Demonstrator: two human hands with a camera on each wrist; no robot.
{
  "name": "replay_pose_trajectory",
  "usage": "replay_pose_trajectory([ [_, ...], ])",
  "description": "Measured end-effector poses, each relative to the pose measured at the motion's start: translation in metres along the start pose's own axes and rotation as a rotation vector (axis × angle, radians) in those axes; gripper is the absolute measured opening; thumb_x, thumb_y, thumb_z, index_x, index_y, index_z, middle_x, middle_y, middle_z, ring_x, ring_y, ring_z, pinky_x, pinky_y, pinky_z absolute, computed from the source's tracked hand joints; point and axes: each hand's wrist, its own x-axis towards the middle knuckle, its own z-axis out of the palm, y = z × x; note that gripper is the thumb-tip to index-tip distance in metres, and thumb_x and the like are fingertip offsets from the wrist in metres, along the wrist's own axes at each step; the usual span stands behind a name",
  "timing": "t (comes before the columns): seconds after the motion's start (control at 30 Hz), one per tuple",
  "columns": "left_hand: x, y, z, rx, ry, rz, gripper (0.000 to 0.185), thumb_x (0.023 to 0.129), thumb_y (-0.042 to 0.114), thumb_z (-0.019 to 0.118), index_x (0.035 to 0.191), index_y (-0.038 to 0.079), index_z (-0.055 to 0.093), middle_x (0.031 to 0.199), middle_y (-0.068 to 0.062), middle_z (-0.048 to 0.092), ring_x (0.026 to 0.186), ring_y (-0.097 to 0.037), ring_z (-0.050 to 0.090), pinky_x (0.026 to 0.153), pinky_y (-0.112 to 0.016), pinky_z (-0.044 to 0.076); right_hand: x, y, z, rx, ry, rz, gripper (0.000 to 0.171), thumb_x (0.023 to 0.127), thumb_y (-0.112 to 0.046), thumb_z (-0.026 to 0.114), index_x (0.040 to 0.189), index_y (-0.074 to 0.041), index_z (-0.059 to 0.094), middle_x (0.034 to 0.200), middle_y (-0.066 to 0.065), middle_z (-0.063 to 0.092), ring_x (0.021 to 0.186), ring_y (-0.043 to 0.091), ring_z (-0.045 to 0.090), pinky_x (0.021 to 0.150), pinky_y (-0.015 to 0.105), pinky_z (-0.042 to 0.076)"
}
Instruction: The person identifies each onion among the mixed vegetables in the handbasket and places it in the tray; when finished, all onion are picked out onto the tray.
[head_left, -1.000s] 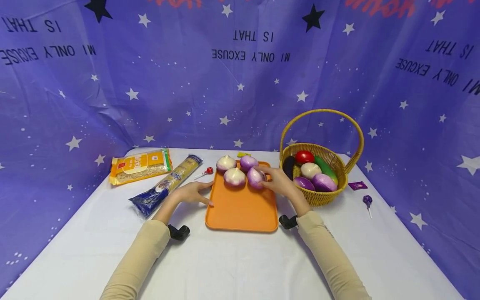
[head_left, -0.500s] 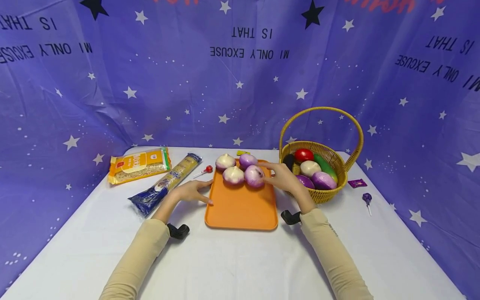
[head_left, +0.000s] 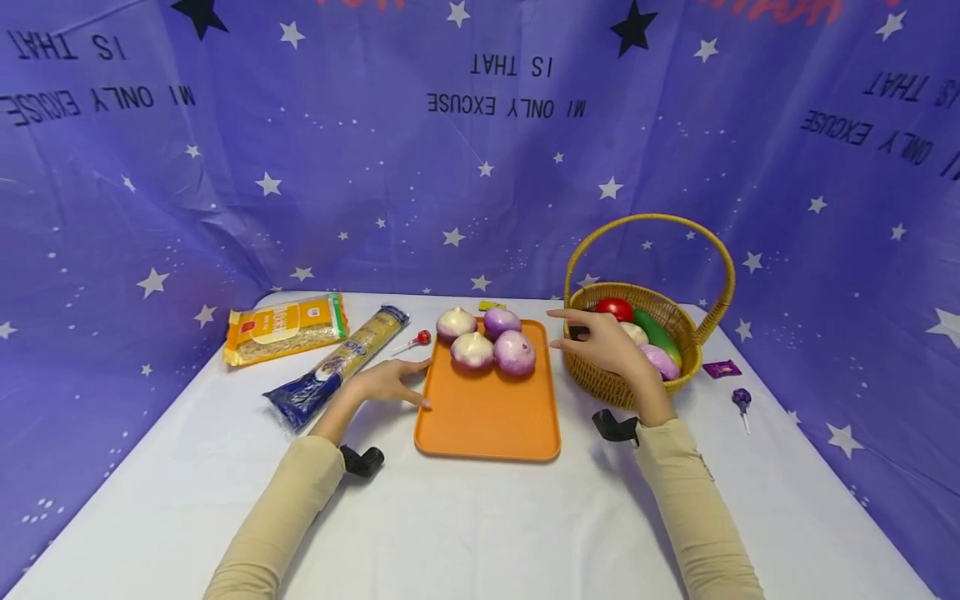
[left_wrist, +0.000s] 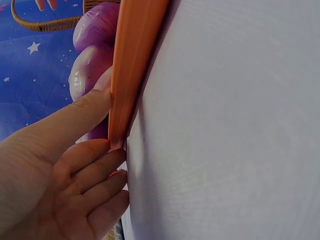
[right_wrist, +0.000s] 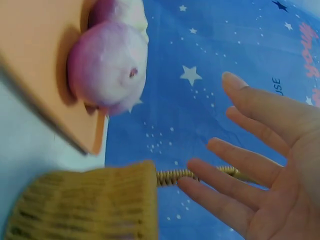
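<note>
On the orange tray (head_left: 486, 421), several purple-and-white onions sit grouped at the far end; the nearest right onion (head_left: 514, 353) lies on its side with its end facing up. My left hand (head_left: 381, 385) is at the tray's left edge, thumb and fingers spread. In the left wrist view the thumb (left_wrist: 75, 117) touches the rim and the fingertips lie along the tray's outer side. My right hand (head_left: 603, 343) hovers over the near left side of the wicker basket (head_left: 600, 385), apart from the onions. Its fingers (right_wrist: 240, 160) are extended and hold nothing.
Inside the basket are a red tomato (head_left: 615, 309), a green cucumber (head_left: 657, 333) and a purple onion (head_left: 662, 362); its tall handle (head_left: 652, 218) arches above. Left of the tray lie a spaghetti pack (head_left: 341, 362), an orange noodle bag (head_left: 285, 327) and a red lollipop (head_left: 422, 337). Purple candies (head_left: 722, 369) lie right.
My right hand has let go of the near right onion, which it turned on the tray, and moved right over the basket. My left hand stays at the tray's edge.
</note>
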Motion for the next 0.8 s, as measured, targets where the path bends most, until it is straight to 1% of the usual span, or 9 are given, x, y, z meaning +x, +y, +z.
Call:
replay_pose_trajectory([
  [0.1, 0.001, 0.001, 0.001, 0.002, -0.009, -0.004, 0.088, 0.081, 0.040, 0.077, 0.147, 0.001, 0.035, 0.147, -0.020, 0.039, 0.137, -0.040, 0.031, 0.113, -0.051, 0.024, -0.007, 0.004, -0.012, -0.012, -0.001, 0.014, 0.049, 0.085, -0.025, 0.076, 0.132, -0.016, 0.061, 0.121, 0.017, 0.064, 0.097, 0.033, 0.065, 0.078, 0.047, 0.055],
  [0.3, 0.002, 0.003, 0.000, -0.007, -0.018, -0.052, 0.087, 0.081, 0.038, 0.078, 0.148, 0.004, 0.035, 0.148, -0.017, 0.039, 0.138, -0.037, 0.031, 0.114, -0.049, 0.023, -0.017, 0.012, -0.040, -0.047, -0.024, -0.022, 0.049, 0.084, -0.020, 0.076, 0.130, -0.010, 0.061, 0.121, 0.018, 0.064, 0.110, 0.037, 0.061, 0.087, 0.049, 0.053],
  [0.37, 0.003, 0.002, 0.000, -0.003, -0.016, -0.056, 0.086, 0.081, 0.038, 0.078, 0.148, 0.004, 0.036, 0.148, -0.017, 0.039, 0.138, -0.036, 0.031, 0.114, -0.049, 0.023, -0.021, 0.014, -0.049, -0.064, -0.045, -0.034, 0.048, 0.085, -0.019, 0.076, 0.130, -0.010, 0.062, 0.119, 0.015, 0.065, 0.106, 0.034, 0.062, 0.087, 0.047, 0.054],
  [0.47, 0.003, 0.002, 0.001, -0.004, -0.019, -0.053, 0.086, 0.081, 0.038, 0.078, 0.148, 0.005, 0.036, 0.148, -0.017, 0.039, 0.138, -0.036, 0.031, 0.114, -0.049, 0.023, -0.028, 0.017, -0.064, -0.138, -0.082, -0.052, 0.046, 0.086, -0.019, 0.075, 0.129, -0.010, 0.062, 0.116, 0.011, 0.067, 0.086, 0.025, 0.062, 0.077, 0.041, 0.054],
  [0.5, 0.003, 0.002, 0.001, -0.001, -0.019, -0.051, 0.086, 0.081, 0.038, 0.078, 0.148, 0.004, 0.036, 0.148, -0.017, 0.039, 0.138, -0.036, 0.031, 0.114, -0.049, 0.023, -0.030, 0.017, -0.069, -0.158, -0.098, -0.054, 0.046, 0.086, -0.018, 0.075, 0.129, -0.011, 0.063, 0.116, 0.010, 0.067, 0.075, 0.020, 0.059, 0.071, 0.036, 0.051],
  [0.6, 0.003, 0.003, 0.001, 0.006, -0.019, -0.049, 0.087, 0.081, 0.039, 0.078, 0.148, 0.004, 0.036, 0.148, -0.018, 0.039, 0.138, -0.036, 0.032, 0.114, -0.049, 0.024, -0.033, 0.016, -0.083, -0.219, -0.170, -0.024, 0.048, 0.085, -0.019, 0.075, 0.131, -0.010, 0.061, 0.092, 0.005, 0.067, 0.054, 0.012, 0.041, 0.058, 0.029, 0.039],
  [0.67, 0.002, 0.002, 0.000, 0.010, -0.017, -0.050, 0.087, 0.081, 0.039, 0.078, 0.148, 0.003, 0.036, 0.148, -0.018, 0.039, 0.138, -0.036, 0.032, 0.114, -0.049, 0.024, -0.033, 0.016, -0.091, -0.241, -0.222, 0.003, 0.048, 0.085, -0.016, 0.075, 0.130, -0.008, 0.062, 0.079, 0.003, 0.060, 0.050, 0.010, 0.033, 0.056, 0.029, 0.036],
  [0.73, 0.002, 0.002, 0.000, 0.011, -0.016, -0.052, 0.087, 0.081, 0.039, 0.078, 0.148, 0.004, 0.036, 0.148, -0.018, 0.039, 0.138, -0.036, 0.032, 0.114, -0.049, 0.024, -0.032, 0.018, -0.097, -0.271, -0.276, 0.024, 0.047, 0.084, -0.015, 0.075, 0.129, -0.007, 0.062, 0.073, -0.001, 0.054, 0.052, 0.010, 0.036, 0.057, 0.028, 0.038],
  [0.8, 0.001, 0.001, 0.000, 0.008, -0.013, -0.054, 0.087, 0.080, 0.039, 0.078, 0.148, 0.004, 0.036, 0.148, -0.018, 0.039, 0.138, -0.036, 0.032, 0.114, -0.049, 0.023, -0.032, 0.020, -0.101, -0.290, -0.318, 0.023, 0.044, 0.084, -0.012, 0.075, 0.126, -0.004, 0.064, 0.083, 0.002, 0.061, 0.059, 0.013, 0.042, 0.060, 0.030, 0.041],
])
